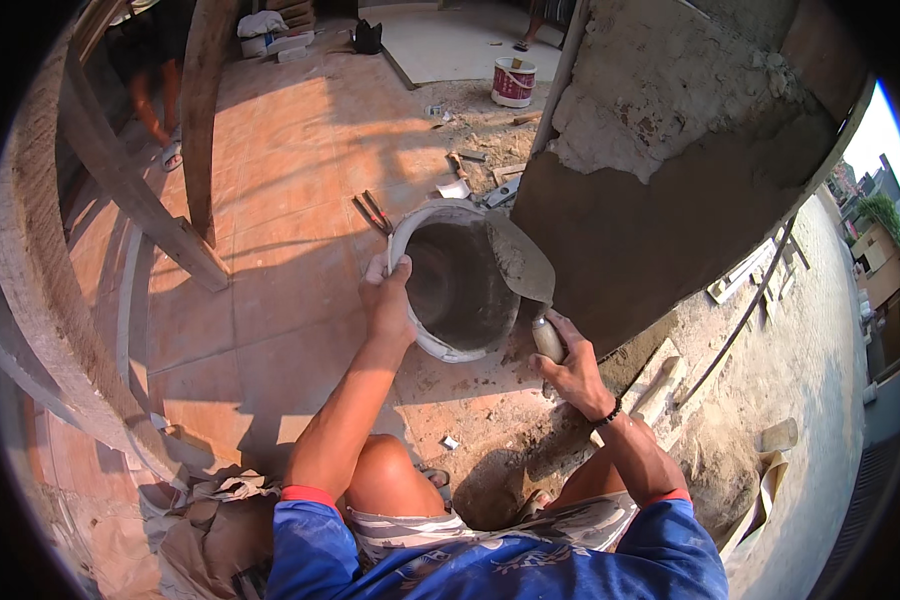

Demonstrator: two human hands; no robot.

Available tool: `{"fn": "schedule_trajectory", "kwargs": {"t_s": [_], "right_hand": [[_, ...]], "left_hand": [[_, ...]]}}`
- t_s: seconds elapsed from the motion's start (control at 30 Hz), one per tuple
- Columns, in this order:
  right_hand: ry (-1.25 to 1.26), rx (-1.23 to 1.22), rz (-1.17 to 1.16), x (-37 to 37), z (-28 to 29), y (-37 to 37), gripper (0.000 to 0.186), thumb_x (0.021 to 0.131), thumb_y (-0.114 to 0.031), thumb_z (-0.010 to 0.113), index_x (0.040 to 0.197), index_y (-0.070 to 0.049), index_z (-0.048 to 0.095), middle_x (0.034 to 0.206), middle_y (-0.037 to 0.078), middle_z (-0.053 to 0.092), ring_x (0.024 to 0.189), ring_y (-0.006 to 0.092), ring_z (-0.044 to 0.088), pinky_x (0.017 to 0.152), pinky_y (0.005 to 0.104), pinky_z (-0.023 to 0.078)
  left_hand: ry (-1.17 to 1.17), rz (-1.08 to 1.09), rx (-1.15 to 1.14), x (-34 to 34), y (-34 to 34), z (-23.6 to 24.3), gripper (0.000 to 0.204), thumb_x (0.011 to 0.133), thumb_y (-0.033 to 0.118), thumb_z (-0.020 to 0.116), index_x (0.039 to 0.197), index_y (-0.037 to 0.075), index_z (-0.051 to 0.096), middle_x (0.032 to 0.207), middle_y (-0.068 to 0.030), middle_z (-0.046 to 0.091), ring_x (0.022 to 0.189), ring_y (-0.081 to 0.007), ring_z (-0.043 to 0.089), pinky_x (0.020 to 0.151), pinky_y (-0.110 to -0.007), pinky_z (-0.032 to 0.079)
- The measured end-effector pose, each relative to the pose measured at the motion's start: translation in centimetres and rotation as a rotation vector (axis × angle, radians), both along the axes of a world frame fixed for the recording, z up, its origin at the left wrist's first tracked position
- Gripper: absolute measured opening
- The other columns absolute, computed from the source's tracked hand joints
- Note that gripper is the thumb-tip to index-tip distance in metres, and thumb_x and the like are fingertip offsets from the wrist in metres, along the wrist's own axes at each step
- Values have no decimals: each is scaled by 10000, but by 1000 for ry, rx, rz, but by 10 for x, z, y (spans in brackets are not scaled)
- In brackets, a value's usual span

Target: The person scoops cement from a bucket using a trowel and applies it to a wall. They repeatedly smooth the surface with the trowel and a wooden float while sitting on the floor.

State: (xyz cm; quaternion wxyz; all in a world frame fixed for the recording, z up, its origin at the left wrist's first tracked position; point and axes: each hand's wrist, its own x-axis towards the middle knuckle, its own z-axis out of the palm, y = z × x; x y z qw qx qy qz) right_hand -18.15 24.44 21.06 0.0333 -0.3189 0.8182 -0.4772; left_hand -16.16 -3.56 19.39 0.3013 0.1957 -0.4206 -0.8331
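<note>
My left hand [388, 290] is closed on the left rim of a round bucket [420, 222], which is tilted so that its mouth faces me. Grey wet residue coats the inside of the bucket. In my right hand [573, 368] is the wooden handle of a trowel [522, 262], gripped with the fingers wrapped round it. The trowel's blade, smeared with grey mortar, lies over the bucket's right rim. Just beyond the blade stands a wall [610, 240] with dark fresh plaster low down and paler rough plaster above.
Wooden posts [140, 190] rise at the left over orange floor tiles [280, 260]. A red and white pail [513, 82] stands farther off. Hand tools lie beyond the bucket, among them a hammer [457, 166]. A plank float [660, 388] rests on sandy ground at the right. Another person's leg [155, 110] shows at upper left.
</note>
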Motion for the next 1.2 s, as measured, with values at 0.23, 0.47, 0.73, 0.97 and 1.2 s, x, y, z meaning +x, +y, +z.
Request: {"fn": "schedule_trajectory", "kwargs": {"t_s": [0.23, 0.47, 0.73, 0.97, 1.2], "right_hand": [[-401, -120, -158, -54, 37, -32, 576, 865, -80, 608, 1405, -17, 418, 775, 32, 533, 549, 90, 511, 459, 251, 458], [-572, -466, -249, -116, 46, -20, 505, 920, -70, 559, 1406, -30, 429, 760, 73, 586, 564, 126, 563, 446, 261, 483], [-486, -550, -357, -56, 57, 5, 537, 911, -74, 570, 1419, -20, 404, 787, 83, 603, 572, 131, 576, 449, 252, 484], [-331, -533, -351, -6, 51, 20, 632, 900, -113, 581, 1460, -10, 308, 812, 55, 565, 569, 113, 553, 480, 259, 487], [-505, -147, -253, -67, 18, -6, 540, 882, -97, 586, 1395, -35, 431, 751, 42, 566, 541, 114, 543, 439, 258, 465]], "left_hand": [[-26, 3, -54, -5, -6, -14, 145, 914, 44, 603, 1052, 14, 636, 942, -15, 598, 886, -115, 507, 832, -287, 403], [-46, -33, -69, -7, 8, -4, 148, 916, 40, 593, 1054, 16, 637, 921, 6, 595, 863, -91, 485, 805, -240, 378], [-104, -97, -63, -8, 14, -10, 143, 911, 33, 581, 1042, 5, 629, 917, 1, 599, 869, -84, 486, 805, -234, 381], [-79, -78, -100, -12, 18, -9, 195, 906, 30, 583, 1091, -9, 628, 948, -26, 616, 899, -111, 513, 836, -267, 400], [-175, -76, -179, -9, 25, 3, 202, 891, 27, 593, 1086, -5, 634, 950, -35, 616, 894, -115, 510, 838, -272, 396]]}}
